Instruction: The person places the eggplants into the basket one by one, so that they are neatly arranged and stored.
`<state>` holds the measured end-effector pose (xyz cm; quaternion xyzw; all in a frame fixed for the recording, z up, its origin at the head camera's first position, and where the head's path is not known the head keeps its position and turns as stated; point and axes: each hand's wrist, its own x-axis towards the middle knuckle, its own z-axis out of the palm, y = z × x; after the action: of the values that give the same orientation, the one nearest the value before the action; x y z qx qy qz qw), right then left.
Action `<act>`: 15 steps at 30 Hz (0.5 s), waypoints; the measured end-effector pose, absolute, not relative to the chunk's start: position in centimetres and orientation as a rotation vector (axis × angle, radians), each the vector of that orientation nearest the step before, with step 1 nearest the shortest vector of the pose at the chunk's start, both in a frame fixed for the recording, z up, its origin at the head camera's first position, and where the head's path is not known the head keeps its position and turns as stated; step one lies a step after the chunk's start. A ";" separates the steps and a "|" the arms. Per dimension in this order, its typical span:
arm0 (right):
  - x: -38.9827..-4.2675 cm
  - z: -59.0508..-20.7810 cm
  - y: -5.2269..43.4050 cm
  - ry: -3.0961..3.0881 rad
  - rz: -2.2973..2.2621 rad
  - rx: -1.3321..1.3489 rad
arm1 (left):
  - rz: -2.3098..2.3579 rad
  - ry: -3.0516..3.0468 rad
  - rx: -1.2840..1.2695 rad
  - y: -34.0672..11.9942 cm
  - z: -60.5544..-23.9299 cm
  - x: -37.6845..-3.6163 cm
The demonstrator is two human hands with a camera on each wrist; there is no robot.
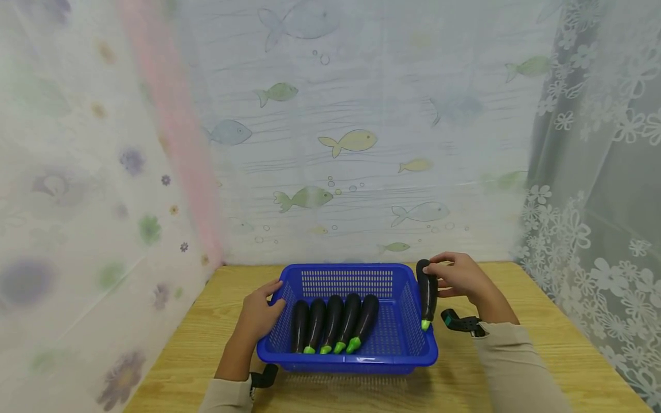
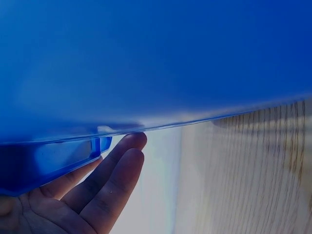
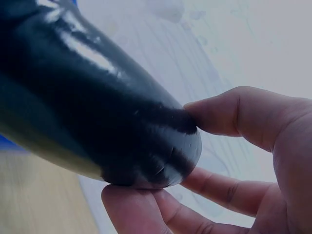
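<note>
A blue slotted basket point(image 1: 403, 353) sits on the wooden table point(image 1: 516, 367) and holds several dark purple eggplants point(image 1: 333, 322) lying side by side, green stems toward me. My left hand point(image 1: 260, 312) rests straight-fingered against the basket's left wall; the left wrist view shows its fingers point(image 2: 109, 178) under the blue rim point(image 2: 63, 156). My right hand point(image 1: 459, 275) pinches the rounded end of another eggplant point(image 1: 427, 292) just outside the basket's right rim, its green stem pointing down. In the right wrist view, thumb and fingers point(image 3: 234, 114) clasp that glossy end point(image 3: 146, 151).
Translucent curtains printed with fish and flowers enclose the table at the back point(image 1: 351, 143) and on both sides. Bare wood lies to the left and right of the basket. A dark wrist strap point(image 1: 462, 321) shows at my right sleeve.
</note>
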<state>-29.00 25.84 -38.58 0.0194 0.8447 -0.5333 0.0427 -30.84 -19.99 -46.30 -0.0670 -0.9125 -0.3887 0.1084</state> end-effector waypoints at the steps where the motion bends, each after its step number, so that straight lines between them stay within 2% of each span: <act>1: -29.1 -38.5 25.6 2.579 -1.638 0.059 | -1.143 -2.684 -0.197 -20.0 -46.3 -30.8; 15: -30.2 -38.1 21.4 2.553 -1.610 0.022 | -1.168 -2.687 -0.182 -19.9 -46.2 -30.7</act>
<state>-30.17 21.36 -38.13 0.0071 0.8442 -0.5324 0.0618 -30.68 -19.90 -46.20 -0.0618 -0.9105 -0.3957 0.1028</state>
